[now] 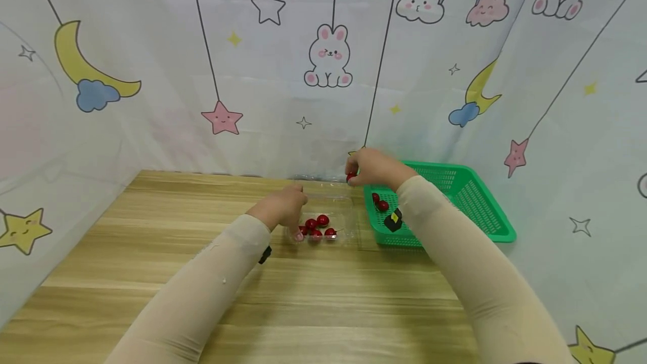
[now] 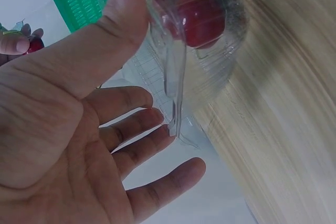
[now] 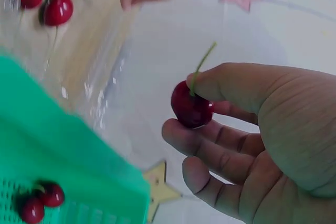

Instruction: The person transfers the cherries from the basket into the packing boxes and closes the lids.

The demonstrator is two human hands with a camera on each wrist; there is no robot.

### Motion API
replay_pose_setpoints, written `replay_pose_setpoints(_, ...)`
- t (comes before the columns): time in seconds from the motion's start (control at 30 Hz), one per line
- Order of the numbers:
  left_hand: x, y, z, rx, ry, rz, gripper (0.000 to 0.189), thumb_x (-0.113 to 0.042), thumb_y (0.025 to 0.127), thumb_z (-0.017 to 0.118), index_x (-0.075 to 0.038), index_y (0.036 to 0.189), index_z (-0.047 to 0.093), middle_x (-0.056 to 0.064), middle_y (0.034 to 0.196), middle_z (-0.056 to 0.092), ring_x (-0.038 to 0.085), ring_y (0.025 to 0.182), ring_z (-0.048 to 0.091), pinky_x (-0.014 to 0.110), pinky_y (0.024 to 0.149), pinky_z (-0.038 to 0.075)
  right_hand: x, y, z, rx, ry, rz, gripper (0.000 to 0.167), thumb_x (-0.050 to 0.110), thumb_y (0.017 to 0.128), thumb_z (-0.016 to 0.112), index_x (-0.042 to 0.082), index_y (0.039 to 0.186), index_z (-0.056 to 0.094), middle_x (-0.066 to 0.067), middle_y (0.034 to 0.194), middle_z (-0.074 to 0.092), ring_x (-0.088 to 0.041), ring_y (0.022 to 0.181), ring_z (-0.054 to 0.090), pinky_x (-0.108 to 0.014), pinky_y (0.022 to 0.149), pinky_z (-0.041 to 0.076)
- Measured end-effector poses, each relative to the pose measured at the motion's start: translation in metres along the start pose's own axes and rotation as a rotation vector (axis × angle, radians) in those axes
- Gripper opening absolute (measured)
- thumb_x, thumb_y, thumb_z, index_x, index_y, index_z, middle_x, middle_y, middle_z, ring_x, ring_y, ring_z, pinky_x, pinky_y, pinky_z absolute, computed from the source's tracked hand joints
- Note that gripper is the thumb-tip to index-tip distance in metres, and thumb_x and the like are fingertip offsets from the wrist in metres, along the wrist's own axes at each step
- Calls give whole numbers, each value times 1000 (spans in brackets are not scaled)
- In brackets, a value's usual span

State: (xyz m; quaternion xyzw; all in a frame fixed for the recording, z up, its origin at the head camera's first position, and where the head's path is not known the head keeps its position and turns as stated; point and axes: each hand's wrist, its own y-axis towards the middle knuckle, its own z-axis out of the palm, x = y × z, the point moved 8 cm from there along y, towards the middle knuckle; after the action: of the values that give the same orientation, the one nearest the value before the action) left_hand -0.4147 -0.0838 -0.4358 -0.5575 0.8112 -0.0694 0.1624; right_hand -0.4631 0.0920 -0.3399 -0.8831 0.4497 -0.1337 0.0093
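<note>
My right hand (image 1: 379, 168) pinches a dark red cherry (image 3: 189, 107) with a green stem between thumb and fingers. It is raised above the left rim of a green plastic basket (image 1: 497, 237). Two cherries (image 1: 383, 206) lie inside the basket near its left side. On the table to the left is a clear plastic box (image 1: 349, 223) with its lid folded back, holding several cherries (image 1: 322, 220). My left hand (image 1: 283, 206) rests at the box's left side, thumb against its wall and fingers spread, some touching the rim in the left wrist view.
The wooden table (image 1: 303, 302) runs up to a white curtain (image 1: 283, 72) printed with stars, moons and rabbits. The basket's right side stands near the curtain on the right. Black wrist cameras (image 1: 393, 220) sit under the sleeves.
</note>
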Motion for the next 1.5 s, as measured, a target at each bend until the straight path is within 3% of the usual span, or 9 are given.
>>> replay_pose_setpoints(0.23, -1, -1, -1, 5, -12, -7, 101, -36, 81, 106, -2, 163, 60, 22, 176, 43, 41, 162, 47, 57, 128, 52, 32, 12, 35, 111, -59, -62, 11, 19, 108, 80, 11, 110, 87, -4, 107, 83, -18, 94, 75, -38, 88, 67)
replay_pose_setpoints(0.37, -2, -2, -2, 11, -13, -8, 100, -36, 81, 106, -2, 163, 60, 21, 174, 44, 41, 160, 49, 55, 127, 53, 38, 20, 57, 168, -90, -67, 19, 18, 106, 83, 15, 87, 82, 4, 80, 70, -13, 71, 57, -29, 68, 53)
replay_pose_setpoints(0.47, -2, -2, -2, 11, -5, -4, 100, -36, 81, 106, -2, 163, 60, 21, 175, 44, 40, 160, 49, 55, 127, 53, 39, 25, 71, 204, -104, -67, 29, 16, 103, 86, 15, 76, 76, 6, 68, 58, -11, 63, 46, -29, 62, 43)
replay_pose_setpoints(0.67, -2, 2, 3, 15, 4, 5, 100, -38, 81, 106, -4, 163, 60, 20, 180, 39, 41, 163, 46, 55, 127, 53, 36, 27, 94, 235, -104, -34, 36, 12, 101, 88, 14, 71, 68, 6, 66, 51, -12, 63, 42, -29, 61, 42)
replay_pose_setpoints(0.8, -2, 2, 4, 13, 4, 11, 99, -39, 81, 106, -3, 162, 62, 19, 174, 45, 39, 158, 51, 53, 126, 54, 37, 29, 103, 241, -128, -26, 32, 10, 101, 87, 12, 76, 68, 5, 70, 47, -13, 66, 39, -32, 64, 40)
replay_pose_setpoints(0.97, 0, 1, 1, 6, -2, 9, 98, -38, 80, 106, -3, 161, 62, 18, 171, 47, 38, 155, 54, 52, 124, 56, 38, 31, 106, 203, -165, -49, 7, 12, 101, 88, 9, 98, 82, -1, 90, 75, -14, 79, 57, -36, 79, 58)
replay_pose_setpoints(1.23, 2, 3, 1, 10, -11, 8, 100, -38, 79, 107, -2, 161, 62, 20, 173, 45, 39, 157, 53, 53, 124, 56, 31, 28, 96, 190, -136, -41, 13, 17, 108, 79, 10, 116, 85, -4, 113, 82, -18, 96, 73, -43, 95, 67)
replay_pose_setpoints(1.37, 4, 4, 3, 1, -11, 6, 101, -38, 79, 107, -2, 161, 62, 20, 173, 45, 39, 157, 52, 53, 125, 55, 25, 21, 76, 163, -80, -10, 17, 20, 112, 74, 10, 120, 85, -6, 120, 83, -19, 100, 78, -44, 95, 68)
replay_pose_setpoints(1.5, 4, 2, 2, -13, -15, 10, 101, -37, 79, 107, -2, 162, 61, 20, 171, 47, 39, 157, 53, 54, 127, 54, 13, 11, 48, 86, -50, 76, 19, 21, 114, 69, 14, 114, 86, -4, 117, 83, -16, 90, 75, -46, 91, 68)
